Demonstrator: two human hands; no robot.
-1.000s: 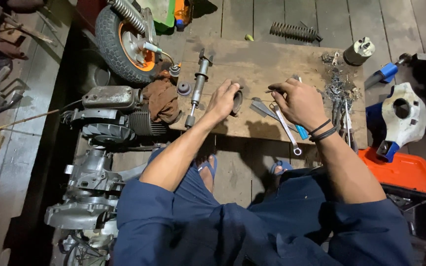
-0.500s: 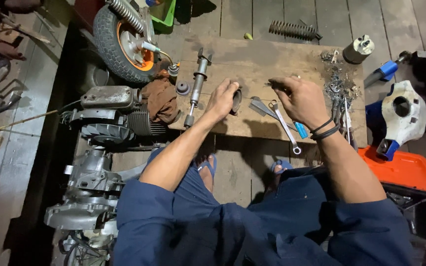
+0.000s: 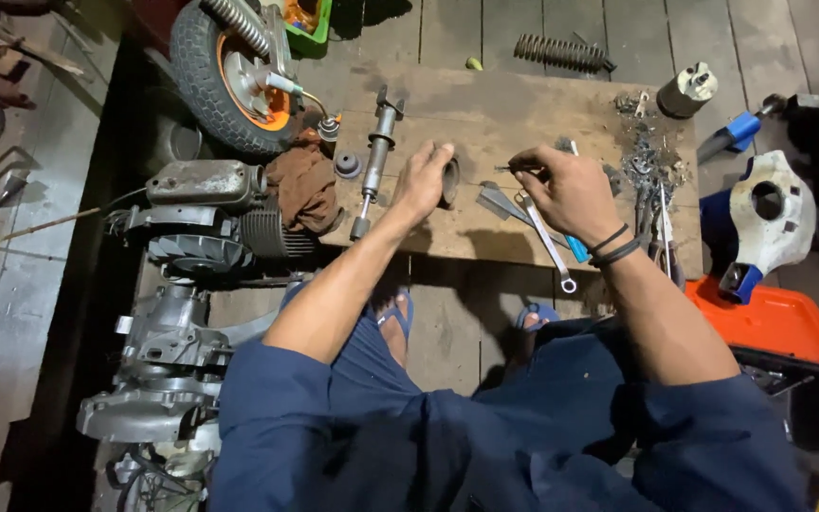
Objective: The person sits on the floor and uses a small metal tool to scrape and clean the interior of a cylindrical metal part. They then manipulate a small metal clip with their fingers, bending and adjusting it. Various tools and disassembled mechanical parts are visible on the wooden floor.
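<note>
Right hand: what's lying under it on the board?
Under the right hand a spanner and a blue-handled tool stick out on the wooden board. Their upper ends are covered by the hand.

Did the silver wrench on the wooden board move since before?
No. The silver wrench lies at the same spot by the wooden board's near edge, under the right hand, as earlier.

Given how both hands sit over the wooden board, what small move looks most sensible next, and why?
Probably bring the right hand and its thin pin-like tool leftward to the ring-shaped part that the left hand steadies on the wooden board; the tip already points at it with a gap left.
</note>
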